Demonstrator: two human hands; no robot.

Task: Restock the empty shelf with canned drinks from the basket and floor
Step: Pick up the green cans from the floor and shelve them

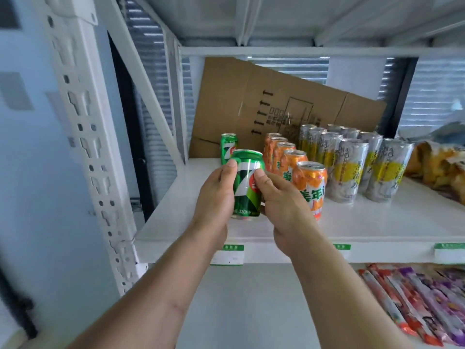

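Observation:
A green can point(247, 183) is held upright over the left part of the white shelf point(377, 222), between both hands. My left hand point(214, 200) wraps its left side and my right hand point(281, 197) presses its right side. Behind it a second green can point(228, 147) stands on the shelf. To the right runs a row of several orange cans point(310, 182), then rows of tall silver-and-yellow cans point(348, 170). The basket and the floor are out of view.
A flattened cardboard box point(264, 102) leans against the shelf's back. Snack bags point(437, 167) lie at the far right. The white perforated upright point(83, 122) stands on the left. Price tags point(227, 255) line the shelf edge; packets point(415, 298) fill the lower shelf.

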